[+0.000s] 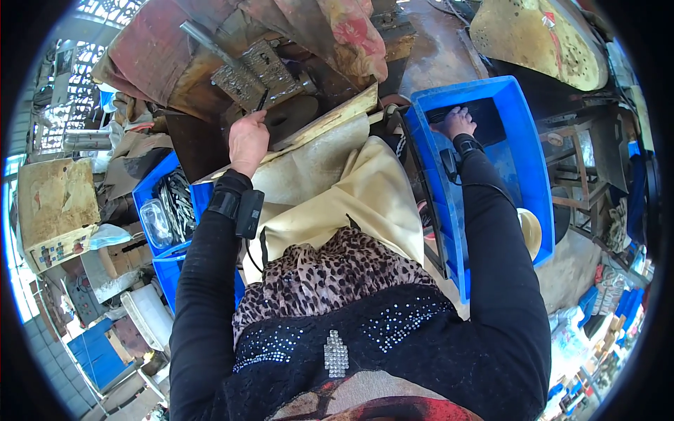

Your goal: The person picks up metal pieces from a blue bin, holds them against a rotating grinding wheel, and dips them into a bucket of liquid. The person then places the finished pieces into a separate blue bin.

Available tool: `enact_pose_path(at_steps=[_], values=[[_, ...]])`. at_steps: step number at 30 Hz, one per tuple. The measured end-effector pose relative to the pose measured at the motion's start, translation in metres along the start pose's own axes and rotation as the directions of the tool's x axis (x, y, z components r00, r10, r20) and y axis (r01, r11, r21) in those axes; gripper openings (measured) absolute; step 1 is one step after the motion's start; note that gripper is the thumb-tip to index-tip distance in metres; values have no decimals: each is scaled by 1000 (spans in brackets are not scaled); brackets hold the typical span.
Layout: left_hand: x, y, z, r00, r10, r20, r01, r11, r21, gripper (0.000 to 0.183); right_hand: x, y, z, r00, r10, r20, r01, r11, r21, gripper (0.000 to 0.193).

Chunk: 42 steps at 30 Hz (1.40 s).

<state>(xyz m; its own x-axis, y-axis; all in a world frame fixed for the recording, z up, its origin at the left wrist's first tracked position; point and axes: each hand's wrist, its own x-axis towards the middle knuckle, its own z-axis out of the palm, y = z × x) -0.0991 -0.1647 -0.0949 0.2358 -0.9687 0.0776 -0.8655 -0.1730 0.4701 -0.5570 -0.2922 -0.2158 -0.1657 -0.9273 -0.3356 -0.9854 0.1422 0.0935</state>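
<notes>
My left hand [248,142] is closed, pinching a thin dark strip [262,99] between thumb and fingers. It is raised in front of a grimy machine with a dark round disc [291,116] and a metal plate [256,74] coated with residue. My right hand [460,123] reaches into the far end of a long blue bin [523,116]. Its fingers look apart, over a dark pile of thin pieces [489,116]; the fingertips are partly lost against the pile, and no held piece shows. Over my lap lies a pale yellow apron [382,182].
A wooden board [330,123] edges the machine's front. Stained cloth [351,42] drapes over its top. At my left, a smaller blue bin [161,175] holds many thin metal pieces and a clear plastic container [154,221]. A round pale tub [529,233] is beside my right forearm.
</notes>
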Motion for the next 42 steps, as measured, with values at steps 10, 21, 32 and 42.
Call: enact_pose_path(at_steps=[10,21,32,42], values=[[-11,2,-10,998,6,-56,2,988,152,32,1,-11,6,981,-73,-181,92,991,97,87],[-10,-6,-3,960,235,-151,-215,967,137,32,-29,34,-26,950,-188,-250,274,887,372,59],[20,6,21,972,204,-114,-189,974,127,31,-127,-17,2,870,-210,-446,318,930,183,23],[6,-17,16,960,-182,211,257,869,-423,36,-171,-23,-16,935,89,-344,111,847,521,53]])
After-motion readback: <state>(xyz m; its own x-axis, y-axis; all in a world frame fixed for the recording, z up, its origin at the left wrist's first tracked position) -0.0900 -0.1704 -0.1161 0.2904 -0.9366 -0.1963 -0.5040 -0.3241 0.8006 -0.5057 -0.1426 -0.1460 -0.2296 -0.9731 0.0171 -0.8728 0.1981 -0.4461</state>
